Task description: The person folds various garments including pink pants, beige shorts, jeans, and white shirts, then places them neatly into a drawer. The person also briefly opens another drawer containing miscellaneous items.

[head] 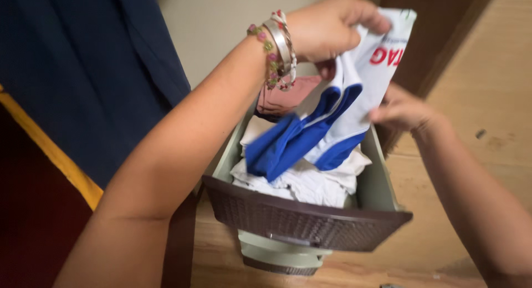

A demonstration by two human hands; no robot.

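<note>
- White-and-blue soft fabric garment (332, 113) is hanging over the open pale green plastic drawer (382, 180), long axis running diagonally from upper right down to lower left.
- Upper white end with red print is pointing up-right; blue-trimmed end is drooping down-left, draping onto the laundry in the drawer.
- Left hand (327, 25) is pinching the garment's upper edge, fingers clenched on the cloth, thumb curling over the front.
- Left wrist is wearing a silver metal bangle (280, 44) plus a beaded bracelet with pink and green beads (266, 50).
- Right hand (402, 111) is sitting at the garment's right edge, fingers curled toward the fabric; cannot tell for certain whether they are gripping it, contact is blurred.
- Garment surface is looking smooth and thin, folding in soft creases; blue bands are forming curved stripes across the white.
- Drawer is standing pulled out, with a dark brown woven-texture front panel (305, 221) with a small handle at its middle.
- Crumpled white cloth (299, 183) is filling the drawer under the garment.
- Pink folded fabric (285, 97) is lying at the drawer's back end, just beside the left wrist.
- Second drawer front of the same kind is showing below the open one.
- Dark navy cloth with a yellow band (83, 72) is hanging at the left.
- Brown wooden surface (487, 99) is running along the right side, behind the right forearm.
</note>
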